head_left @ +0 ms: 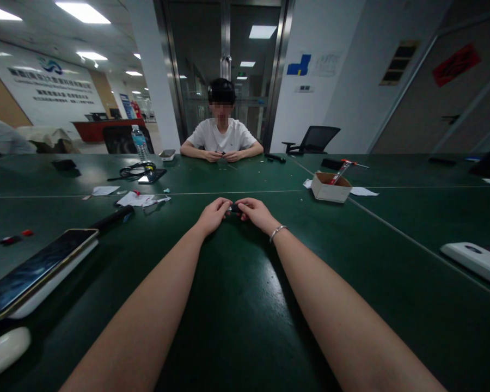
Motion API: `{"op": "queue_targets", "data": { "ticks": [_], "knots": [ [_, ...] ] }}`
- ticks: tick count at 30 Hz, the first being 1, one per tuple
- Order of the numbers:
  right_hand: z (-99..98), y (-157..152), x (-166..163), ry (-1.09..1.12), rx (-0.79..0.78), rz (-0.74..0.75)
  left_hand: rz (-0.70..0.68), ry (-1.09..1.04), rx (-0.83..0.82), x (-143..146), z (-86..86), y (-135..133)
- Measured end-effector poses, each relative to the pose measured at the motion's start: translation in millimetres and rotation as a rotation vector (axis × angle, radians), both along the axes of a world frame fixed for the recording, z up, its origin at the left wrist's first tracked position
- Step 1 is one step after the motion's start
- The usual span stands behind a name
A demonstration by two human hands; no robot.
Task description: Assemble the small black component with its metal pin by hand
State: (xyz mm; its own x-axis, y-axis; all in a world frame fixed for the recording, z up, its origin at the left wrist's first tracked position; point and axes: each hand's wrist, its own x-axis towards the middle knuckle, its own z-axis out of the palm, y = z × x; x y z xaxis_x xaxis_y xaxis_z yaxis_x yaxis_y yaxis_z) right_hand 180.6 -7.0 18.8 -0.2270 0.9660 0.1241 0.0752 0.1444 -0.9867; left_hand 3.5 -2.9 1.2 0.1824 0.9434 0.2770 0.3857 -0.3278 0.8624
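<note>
Both my hands meet over the middle of the green table (pixel 228 283), with a small black object with a silver end (pixel 234 208) between them. It looks like a USB stick, though it is too small to be sure. My left hand (pixel 214 215) pinches the silver end at its left side. At the black end, my right hand (pixel 256 213) grips with thumb and fingers closed; a bracelet (pixel 277 233) circles that wrist. My fingers cover part of the object.
Across the table sits a person (pixel 222 133) with both hands together. To the left lie a phone (pixel 41 269) on a white box, a black rod-like item (pixel 113 216), paper scraps (pixel 136 199) and cables (pixel 133 171). A small open box (pixel 330 189) holding a red tool stands right.
</note>
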Motion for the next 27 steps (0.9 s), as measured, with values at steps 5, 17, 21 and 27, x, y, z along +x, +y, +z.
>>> {"op": "queue_targets", "data": {
  "ticks": [5,17,21,27],
  "knots": [
    [1.1,-1.6,-0.5,-0.001,-0.009,-0.003,-0.013,0.001,0.017,0.0,-2.2,1.2],
    [0.9,-0.5,0.5,-0.007,0.004,0.005,0.008,-0.039,0.077,2.6,13.3,-12.8],
    [1.9,-1.7,0.1,-0.009,0.000,-0.004,0.000,-0.044,0.093,2.4,15.0,-13.6],
    [0.0,-0.4,-0.1,-0.012,0.007,-0.031,0.020,-0.059,0.054,1.5,13.7,-12.8]
  ]
}}
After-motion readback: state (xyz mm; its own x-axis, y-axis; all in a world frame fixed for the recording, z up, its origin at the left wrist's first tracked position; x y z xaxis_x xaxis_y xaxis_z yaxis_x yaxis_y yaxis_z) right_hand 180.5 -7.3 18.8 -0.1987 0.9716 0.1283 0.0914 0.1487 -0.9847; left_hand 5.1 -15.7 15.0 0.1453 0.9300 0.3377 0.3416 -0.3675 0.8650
